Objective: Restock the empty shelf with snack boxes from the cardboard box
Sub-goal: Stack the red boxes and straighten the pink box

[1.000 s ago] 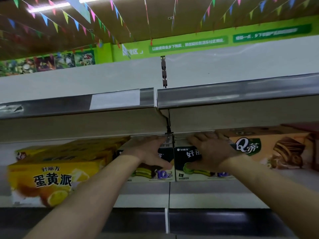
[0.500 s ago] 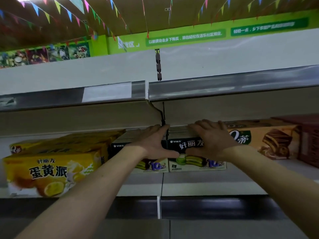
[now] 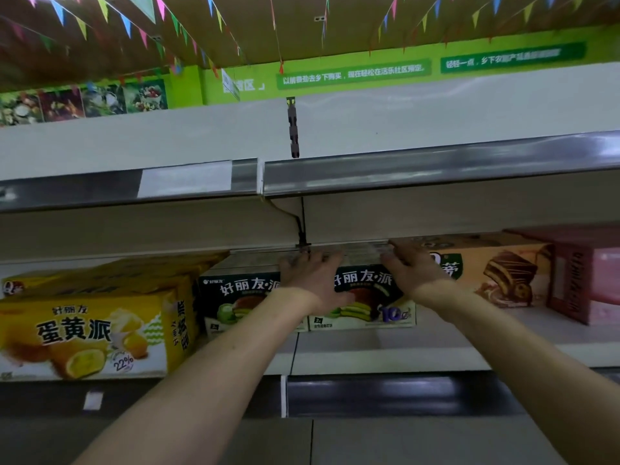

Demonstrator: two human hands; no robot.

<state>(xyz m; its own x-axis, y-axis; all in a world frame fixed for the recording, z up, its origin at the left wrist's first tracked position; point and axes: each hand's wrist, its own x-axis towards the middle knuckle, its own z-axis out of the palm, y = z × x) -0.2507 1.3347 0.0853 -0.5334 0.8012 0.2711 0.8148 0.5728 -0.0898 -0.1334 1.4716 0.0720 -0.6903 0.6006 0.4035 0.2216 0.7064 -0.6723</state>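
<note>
A dark green snack box [image 3: 364,297] stands on the shelf [image 3: 369,350], beside a matching dark green box [image 3: 241,297] on its left. My left hand [image 3: 315,280] grips the box's upper left corner, with the fingers over the top and the thumb on the front face. At the upper right corner, my right hand [image 3: 411,271] holds the box the same way, fingers reaching back over the top. The fingertips are hidden under the upper shelf. The cardboard box is out of view.
Yellow snack boxes [image 3: 90,333] fill the shelf's left end. An orange chocolate-cake box [image 3: 496,273] and a red box [image 3: 587,283] stand to the right. The upper shelf's rail [image 3: 402,172] hangs low over the boxes. A bare shelf strip lies in front of the dark boxes.
Both hands have slid the dark green box further back on the shelf. Their fingers have moved from its front face to over its top, and the view has tilted up.
</note>
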